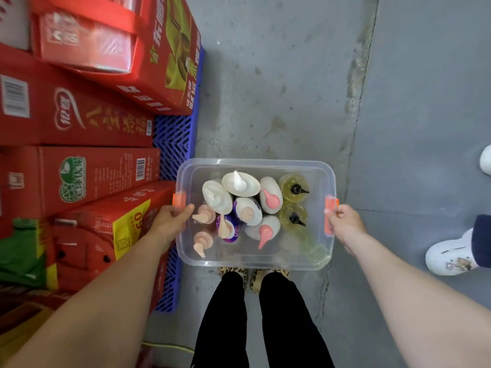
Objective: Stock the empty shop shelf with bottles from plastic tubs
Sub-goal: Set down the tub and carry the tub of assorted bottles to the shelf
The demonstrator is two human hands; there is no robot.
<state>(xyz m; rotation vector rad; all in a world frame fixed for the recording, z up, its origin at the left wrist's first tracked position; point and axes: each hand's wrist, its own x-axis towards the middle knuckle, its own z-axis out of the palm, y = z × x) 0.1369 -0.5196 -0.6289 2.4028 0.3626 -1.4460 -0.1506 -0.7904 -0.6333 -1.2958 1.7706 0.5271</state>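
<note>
1. Nearest in, the carrier's leopard shoes stand on the grey floor, tucked just under the near wall of the tub.
2. Both arms are out. The left hand curls its fingers round the tub's left rim, right by the orange left clip. The right hand is wrapped round the right rim with its fingers on the right clip. Neither hand is spread; each one is gripping.
3. The tub hangs between the two hands, above the feet and clear of the floor.
4. The bottles sit inside it, between the hands and touching neither. Their pump heads point up and several lean on each other. Two yellow ones with black pumps stand by the right wall. The near strip of the tub is bare.
5. Now the risks. The load looks loose and crowded toward the far side, so a tilt could send the bottles sliding and knock a pump. The clips look hinged, so the right hand's hold could slip if its clip swings.
6. The blue pallet edge is close on the left, which makes it a likely toe-catcher. The red boxes are stacked on it.
7. White shoes of someone else stand near on the right, so a bump is possible.
8. No shelf is in view.
</note>
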